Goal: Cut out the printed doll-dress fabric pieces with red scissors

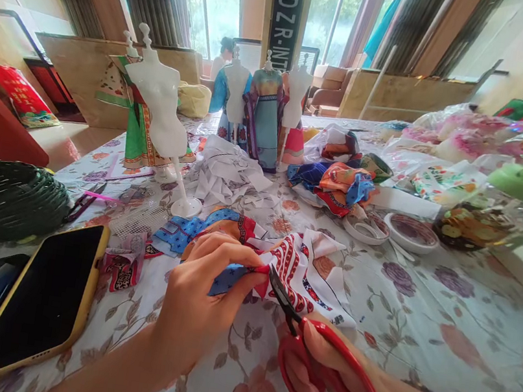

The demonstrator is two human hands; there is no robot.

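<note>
My left hand [200, 292] pinches the red edge of a piece of printed fabric [294, 260], white with red patterned bands, between thumb and fingers. Wrapped around red-handled scissors [332, 364], my right hand [311, 354] holds their dark blades right beside the pinched edge. Whether the blades are fully closed is hard to make out. Blue star-printed fabric with orange and red parts [187, 232] lies under and behind my left hand. Close behind that stands a bare white mannequin [157, 102] on a round base.
Small dressed mannequins [267, 108] stand at the back, with white scraps [229, 168] in front. Tape rolls [410, 233], bunched fabrics [337, 181] and a green-lidded jar [485, 210] are to the right. A phone [42, 297] and dark woven basket [5, 200] sit at the left.
</note>
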